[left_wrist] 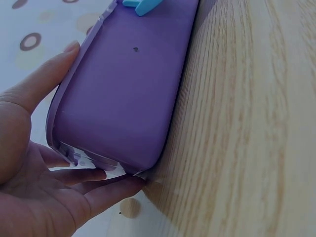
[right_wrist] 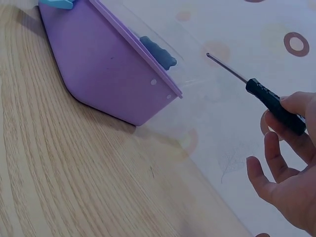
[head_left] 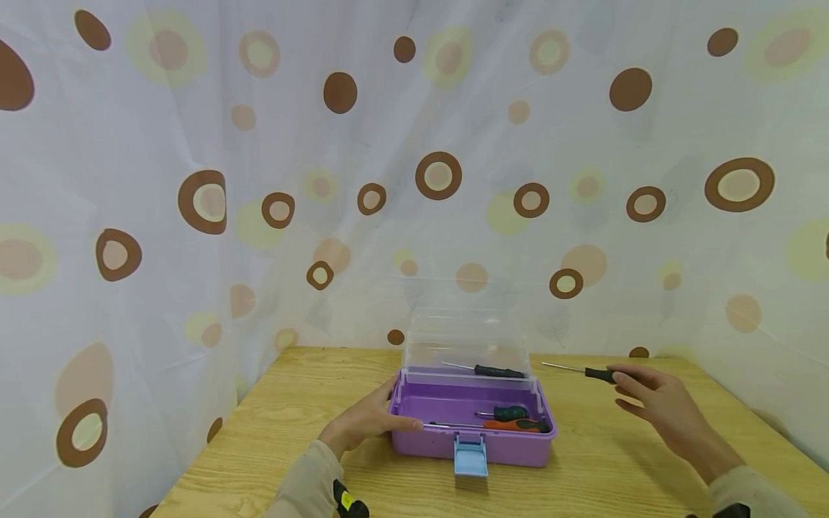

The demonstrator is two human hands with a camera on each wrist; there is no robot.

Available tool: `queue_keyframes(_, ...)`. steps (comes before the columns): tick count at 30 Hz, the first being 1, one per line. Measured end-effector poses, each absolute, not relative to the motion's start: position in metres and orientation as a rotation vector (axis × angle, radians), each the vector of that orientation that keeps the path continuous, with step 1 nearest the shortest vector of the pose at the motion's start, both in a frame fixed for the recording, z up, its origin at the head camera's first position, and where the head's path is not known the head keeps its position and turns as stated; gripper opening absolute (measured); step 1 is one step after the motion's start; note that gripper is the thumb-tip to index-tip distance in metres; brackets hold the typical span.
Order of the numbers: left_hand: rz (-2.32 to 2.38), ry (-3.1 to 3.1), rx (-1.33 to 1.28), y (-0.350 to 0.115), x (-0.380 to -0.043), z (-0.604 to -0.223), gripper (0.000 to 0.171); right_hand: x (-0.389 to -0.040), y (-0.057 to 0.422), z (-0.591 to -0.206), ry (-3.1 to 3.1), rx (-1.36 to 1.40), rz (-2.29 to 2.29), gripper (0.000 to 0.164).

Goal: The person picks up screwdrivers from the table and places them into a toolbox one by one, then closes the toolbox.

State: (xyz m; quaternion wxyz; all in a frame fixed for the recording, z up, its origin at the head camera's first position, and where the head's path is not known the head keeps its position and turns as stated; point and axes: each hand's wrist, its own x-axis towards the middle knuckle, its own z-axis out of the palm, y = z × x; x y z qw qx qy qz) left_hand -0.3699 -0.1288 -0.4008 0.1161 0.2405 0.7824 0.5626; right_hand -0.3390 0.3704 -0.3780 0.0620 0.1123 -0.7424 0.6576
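Observation:
A purple toolbox (head_left: 440, 446) with its clear lid (head_left: 466, 334) tipped back stands on the table. My left hand (head_left: 369, 419) grips its left end, the thumb on the front rim and the fingers along the end wall. Right of the box, above the table, my right hand (head_left: 660, 406) pinches the black handle of a screwdriver (head_left: 599, 375), its shaft pointing left. Inside the box lie an orange-and-black screwdriver (head_left: 512, 426) and a short dark-green one (head_left: 510, 413). Another black-handled screwdriver (head_left: 499, 371) rests in the lid.
A light-blue latch (head_left: 470, 458) hangs down at the box's front. The wooden table (head_left: 291, 403) reaches back to a dotted curtain (head_left: 363, 144), which also runs along the left and right sides.

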Motion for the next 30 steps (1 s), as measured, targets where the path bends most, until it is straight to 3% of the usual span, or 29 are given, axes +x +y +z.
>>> queue_keyframes(10, 1.654, 2.287, 0.689, -0.128, -0.369, -0.400, 0.110, -0.340, 0.355, -0.372, -2.254, 0.389, 1.919, 0.031)
queue_keyframes(17, 1.663, 2.285, 0.686, -0.128, -0.369, -0.400, 0.111, -0.347, 0.346, -0.370, -2.317, 0.395, 1.843, 0.047)
queue_keyframes(30, 1.664, 2.295, 0.660, -0.128, -0.368, -0.401, 0.112, -0.354, 0.328, -0.370, -2.305, 0.408, 1.852, 0.042)
